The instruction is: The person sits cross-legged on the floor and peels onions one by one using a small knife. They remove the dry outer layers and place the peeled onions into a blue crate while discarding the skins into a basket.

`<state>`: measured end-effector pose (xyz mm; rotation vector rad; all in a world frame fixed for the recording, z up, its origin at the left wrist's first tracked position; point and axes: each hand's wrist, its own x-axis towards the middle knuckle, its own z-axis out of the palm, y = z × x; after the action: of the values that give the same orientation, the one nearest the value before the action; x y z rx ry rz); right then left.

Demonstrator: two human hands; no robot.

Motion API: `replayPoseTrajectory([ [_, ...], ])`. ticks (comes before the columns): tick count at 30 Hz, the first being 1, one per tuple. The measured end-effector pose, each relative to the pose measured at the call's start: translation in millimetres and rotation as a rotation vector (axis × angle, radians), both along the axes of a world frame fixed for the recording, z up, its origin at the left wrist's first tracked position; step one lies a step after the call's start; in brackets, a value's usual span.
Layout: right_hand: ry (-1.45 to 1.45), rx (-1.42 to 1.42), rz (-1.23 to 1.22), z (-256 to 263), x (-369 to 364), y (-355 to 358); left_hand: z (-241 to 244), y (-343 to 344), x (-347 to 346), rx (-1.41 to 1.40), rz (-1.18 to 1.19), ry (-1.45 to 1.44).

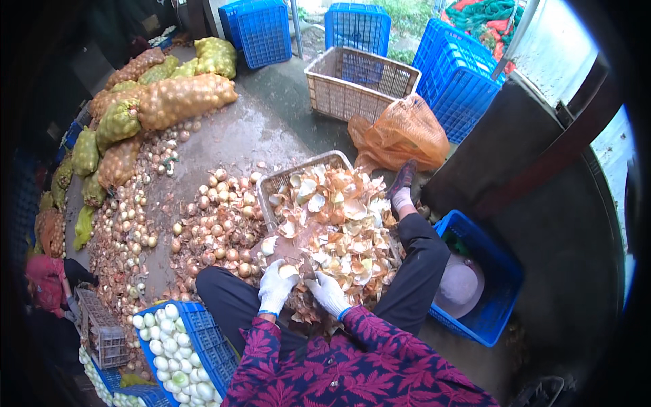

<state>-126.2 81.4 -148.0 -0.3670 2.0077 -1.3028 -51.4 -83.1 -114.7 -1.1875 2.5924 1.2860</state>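
My left hand [275, 288], in a white knit glove with a blue cuff, is closed around a pale onion [289, 271]. Close beside it, my gloved right hand [328, 294] has its fingers curled around a dark blade-like tool [308, 269], mostly hidden and likely a knife. Both hands are between my knees, at the near side of a plastic crate [264, 201]. Loose onion skins [346, 224] heap over this crate. A brown flat piece [290, 248] lies among them, with a whitish onion or skin piece [268, 245] on it.
Unpeeled onions [218, 234] cover the floor left of the crate. A blue crate of peeled onions [175, 351] stands by my left thigh, another blue crate [496, 300] at my right. Filled mesh sacks [185, 99] are piled far left. Another person [48, 285] bends at the left edge.
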Motion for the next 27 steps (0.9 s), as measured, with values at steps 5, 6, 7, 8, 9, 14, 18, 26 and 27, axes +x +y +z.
replayPoseTrajectory([
  [5, -0.046, -0.055, -0.038, 18.7, -13.4, -3.8, 33.5, 20.4, 23.0, 0.07, -0.095, 0.143],
  [6, -0.115, -0.105, -0.049, 24.3, -14.8, -2.3, 50.3, 24.9, 25.7, 0.051, -0.102, 0.124],
  [7, -0.304, -0.157, -0.1, 52.2, -11.9, 1.0, 55.2, 24.4, 33.5, 0.068, -0.101, 0.179],
  [8, -0.311, -0.144, -0.096, 56.0, -16.3, 5.0, 59.1, 26.5, 34.7, 0.13, -0.1, 0.258],
  [9, -0.322, -0.138, -0.058, 69.6, -11.9, 3.6, 65.4, 25.3, 44.3, 0.174, -0.087, 0.316],
  [14, -0.632, -0.457, -0.186, 119.6, -12.6, 0.9, 68.3, 21.0, 51.6, 0.904, 0.06, 0.825],
  [18, -0.74, -0.624, -0.282, 108.6, -24.1, 7.2, 88.7, 32.2, 47.2, 1.181, 0.162, 1.055],
  [26, 0.228, -0.098, -0.051, 143.1, -23.3, 41.6, 100.6, 39.4, 43.4, 1.35, 0.304, 1.111],
  [27, 0.33, -0.146, -0.012, 141.2, -15.3, 47.3, 100.4, 42.6, 43.2, 1.333, 0.35, 1.112],
])
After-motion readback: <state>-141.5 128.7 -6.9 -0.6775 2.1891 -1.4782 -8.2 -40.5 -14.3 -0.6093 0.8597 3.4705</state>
